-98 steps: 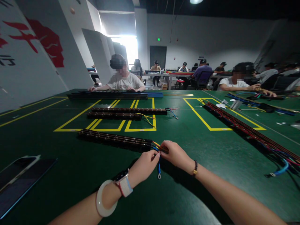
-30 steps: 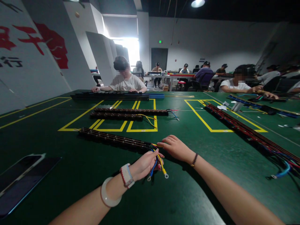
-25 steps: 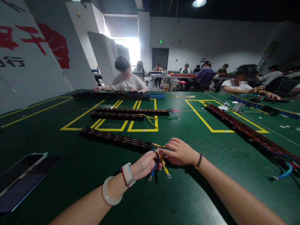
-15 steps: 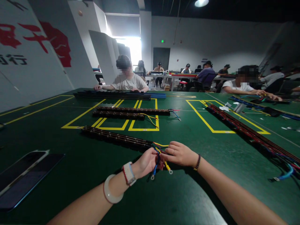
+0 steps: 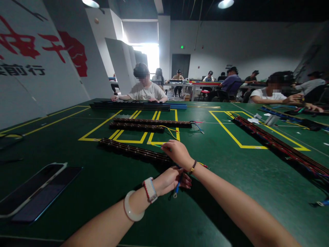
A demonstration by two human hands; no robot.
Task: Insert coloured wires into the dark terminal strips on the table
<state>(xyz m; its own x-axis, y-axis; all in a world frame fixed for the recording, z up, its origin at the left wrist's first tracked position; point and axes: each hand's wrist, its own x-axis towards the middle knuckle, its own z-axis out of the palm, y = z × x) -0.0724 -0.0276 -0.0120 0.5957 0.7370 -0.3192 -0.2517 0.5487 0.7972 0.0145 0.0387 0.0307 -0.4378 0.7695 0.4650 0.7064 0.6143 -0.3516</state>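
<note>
Here in the centre of the frame, the nearest black strip (image 5: 133,150) lies slanting across the green table (image 5: 216,151), its right-hand end tucked under the right hand (image 5: 177,151). Low in the centre, the left hand (image 5: 168,180) has its fingers curled in around a blue lead (image 5: 177,190), ring end poking out below. Up above, the right hand's fingertips look pressed together on a thin yellow-green lead (image 5: 156,145), its tip pointing left over the strip; the exact pinch is small and hard to read. A yellow lead (image 5: 203,165) peeks out right of the bracelet (image 5: 193,167).

That strip looks stiff and fairly light, best taken around its long body and held level. The leads look soft and springy, likely to flick back; grab them near the ring ends, with no hard tug where they join the strip.
</note>
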